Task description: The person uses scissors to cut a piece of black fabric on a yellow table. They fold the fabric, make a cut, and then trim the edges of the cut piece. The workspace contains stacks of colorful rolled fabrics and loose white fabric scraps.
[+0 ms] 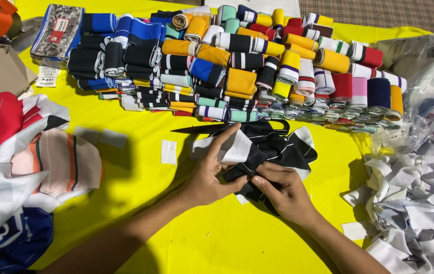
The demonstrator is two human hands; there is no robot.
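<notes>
Head view, steeply down, close

Two hands (209, 177) (285, 190), one scissors (217, 128)

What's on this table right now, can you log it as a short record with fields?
surface: yellow table cover
left hand: grips black and white striped fabric
right hand: pinches the same fabric
behind fabric: black scissors
far side: stacked rolls of coloured ribbed trim
left edge: pile of printed garments
right edge: heap of white strips

Crumpled black-and-white striped fabric (270, 147) lies on yellow table (227, 238).
</notes>
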